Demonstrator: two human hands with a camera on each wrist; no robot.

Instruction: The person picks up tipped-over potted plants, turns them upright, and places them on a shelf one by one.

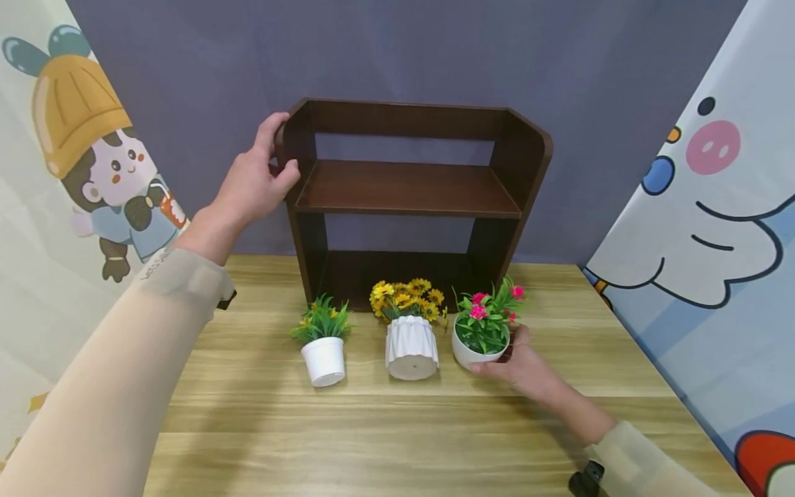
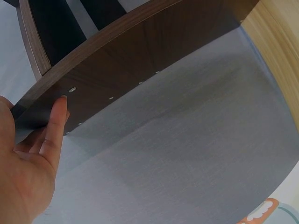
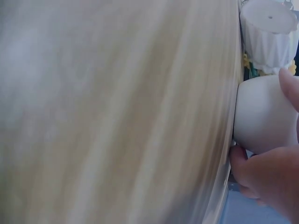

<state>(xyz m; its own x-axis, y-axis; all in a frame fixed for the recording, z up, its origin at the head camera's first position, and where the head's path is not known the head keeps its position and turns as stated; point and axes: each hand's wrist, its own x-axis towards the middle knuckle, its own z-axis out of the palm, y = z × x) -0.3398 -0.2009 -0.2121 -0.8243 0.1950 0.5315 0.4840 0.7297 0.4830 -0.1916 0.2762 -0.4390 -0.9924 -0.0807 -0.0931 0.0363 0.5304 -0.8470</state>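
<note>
A dark brown two-tier wooden shelf point(image 1: 410, 186) stands at the back of the table. My left hand point(image 1: 254, 172) grips the upper front edge of its left side panel, thumb inside and fingers along the outer face point(image 2: 42, 144). At the shelf's front right, my right hand point(image 1: 528, 366) holds the white round pot point(image 3: 266, 114) of a plant with pink flowers point(image 1: 481, 317), thumb and fingers around its side. Beside it, a yellow-flowered plant in a ribbed white pot point(image 1: 412, 348) lies tipped, its base facing me.
A small green plant in a smooth white pot point(image 1: 324, 359) leans or lies at the left. The wood-grain table point(image 1: 385, 442) extends toward me. A grey-blue backdrop point(image 1: 410, 48) hangs behind the shelf, with cartoon-printed panels point(image 1: 658, 228) at both sides.
</note>
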